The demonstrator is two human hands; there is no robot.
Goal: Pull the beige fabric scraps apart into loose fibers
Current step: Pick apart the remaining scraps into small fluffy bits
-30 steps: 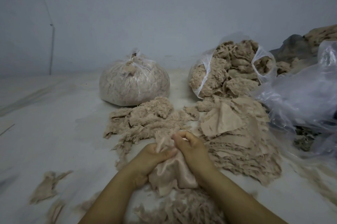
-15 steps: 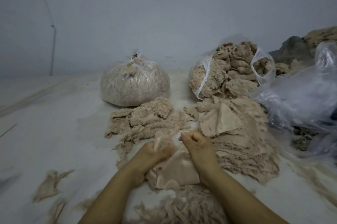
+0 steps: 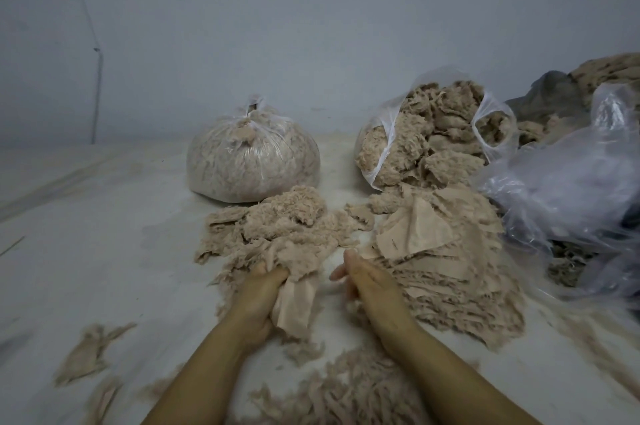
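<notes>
- The pale worktop (image 3: pixel 86 217) carries everything: a tied clear bag (image 3: pixel 252 154) packed with beige fluff stands at the back, and beside it to the right an open bag (image 3: pixel 433 137) spills frayed pieces.
- A crumpled sheet of clear plastic (image 3: pixel 571 189) lies at the far right.
- A stack of flat beige scraps (image 3: pixel 440 251) sits right of centre, just beside the right hand; a heap of fluffy pulled fibers (image 3: pixel 284 227) lies left of centre.
- The scrap in hand (image 3: pixel 292 303) hangs from the left hand (image 3: pixel 263 296), whose fingers are curled round it, its frayed top touching the fiber heap.
- The right hand (image 3: pixel 367 282) holds nothing visible, fingers straight and relaxed, apart from the scrap.
- Judged from this, one pull is finished and the scrap remains partly woven. The next move calls for the right hand to pinch the scrap's free edge and draw away from the left.
</notes>
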